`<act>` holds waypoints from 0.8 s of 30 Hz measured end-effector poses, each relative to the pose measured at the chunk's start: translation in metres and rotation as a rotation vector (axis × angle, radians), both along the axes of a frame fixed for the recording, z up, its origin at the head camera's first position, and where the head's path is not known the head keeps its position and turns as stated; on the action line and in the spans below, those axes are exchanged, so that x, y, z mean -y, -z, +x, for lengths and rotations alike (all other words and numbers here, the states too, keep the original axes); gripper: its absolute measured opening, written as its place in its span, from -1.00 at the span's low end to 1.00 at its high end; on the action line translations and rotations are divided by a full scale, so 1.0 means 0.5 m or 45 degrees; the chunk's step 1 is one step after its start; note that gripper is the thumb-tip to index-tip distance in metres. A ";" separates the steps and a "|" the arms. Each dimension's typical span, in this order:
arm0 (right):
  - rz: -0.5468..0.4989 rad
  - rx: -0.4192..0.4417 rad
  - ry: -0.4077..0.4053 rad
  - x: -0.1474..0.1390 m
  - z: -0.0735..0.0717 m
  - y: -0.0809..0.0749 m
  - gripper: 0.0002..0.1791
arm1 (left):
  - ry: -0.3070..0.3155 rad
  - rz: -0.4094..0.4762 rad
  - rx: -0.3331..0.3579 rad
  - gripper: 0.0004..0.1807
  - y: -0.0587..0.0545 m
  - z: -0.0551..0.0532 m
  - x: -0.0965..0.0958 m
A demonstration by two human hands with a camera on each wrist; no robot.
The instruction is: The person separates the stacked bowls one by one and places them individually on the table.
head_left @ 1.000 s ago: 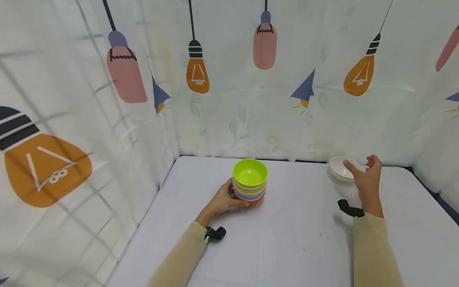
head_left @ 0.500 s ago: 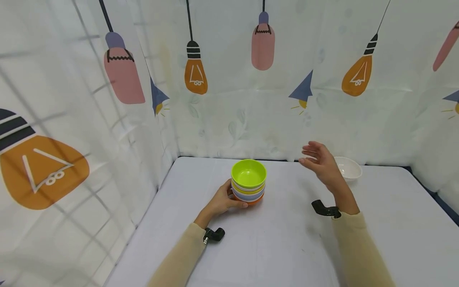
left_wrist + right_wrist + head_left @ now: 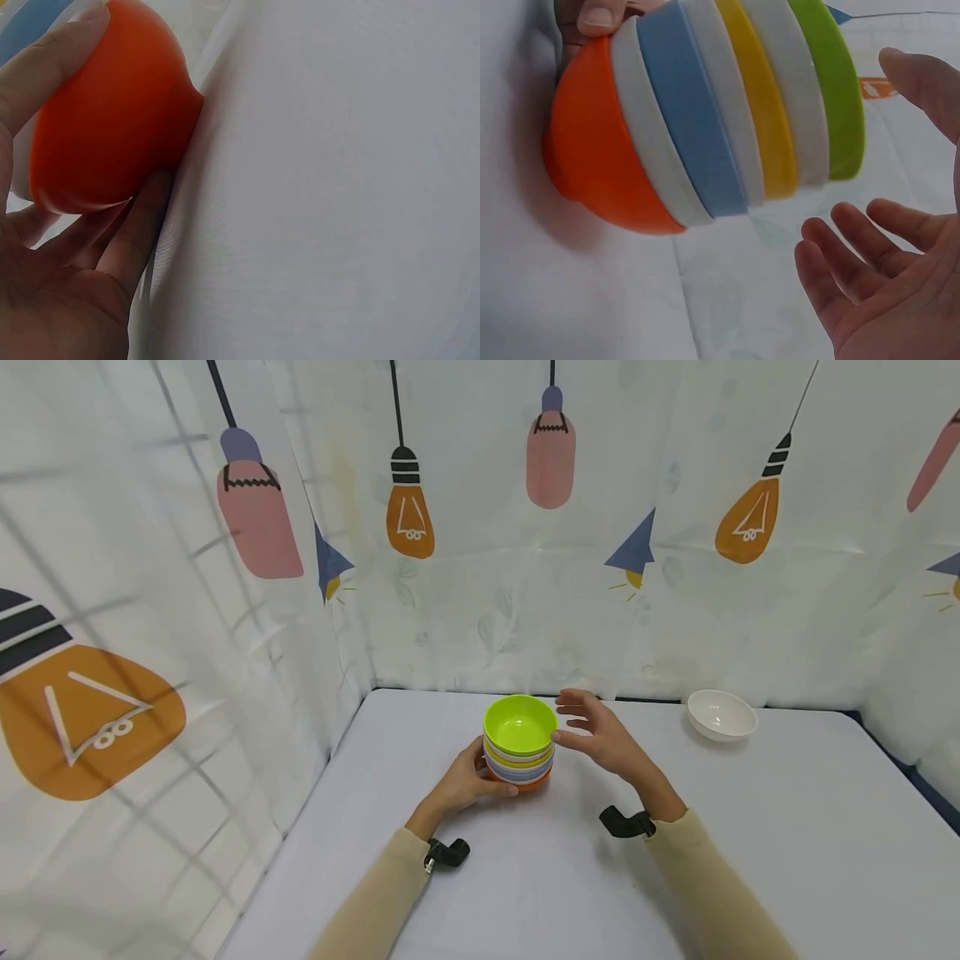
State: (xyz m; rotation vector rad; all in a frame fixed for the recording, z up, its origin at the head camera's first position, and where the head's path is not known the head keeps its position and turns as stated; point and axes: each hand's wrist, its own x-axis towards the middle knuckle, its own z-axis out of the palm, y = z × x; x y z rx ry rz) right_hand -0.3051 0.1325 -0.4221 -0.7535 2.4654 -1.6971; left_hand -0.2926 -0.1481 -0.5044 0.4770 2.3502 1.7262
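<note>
A stack of nested bowls stands upright on the white-covered table. The top one is a lime green bowl (image 3: 521, 727); under it show white rims, a yellow bowl (image 3: 763, 105), a blue bowl (image 3: 688, 112) and, lowest, an orange bowl (image 3: 120, 120). My left hand (image 3: 467, 778) grips the stack low on its left side, thumb in front and fingers around the far side, partly hidden by the bowls. At the stack's right, my right hand (image 3: 600, 739) holds nothing; its fingers are spread, with the fingertips close to the green rim.
A white bowl (image 3: 722, 717) sits by itself near the table's back right edge. Patterned curtains (image 3: 480, 610) hang behind the table and along its sides. Each wrist wears a black camera mount.
My right hand has moved left from above the lone white bowl to beside the stack. That bowl stays at the back right. My left hand keeps its hold on the stack.
</note>
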 end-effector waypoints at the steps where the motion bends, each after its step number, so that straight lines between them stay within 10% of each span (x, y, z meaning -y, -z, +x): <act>1: 0.009 -0.002 -0.011 0.007 0.002 0.004 -0.17 | 0.002 -0.001 0.001 0.06 0.001 0.000 0.000; 24: 0.040 0.112 0.065 0.090 0.018 0.039 0.19 | 0.005 0.000 -0.005 0.01 -0.004 0.006 0.000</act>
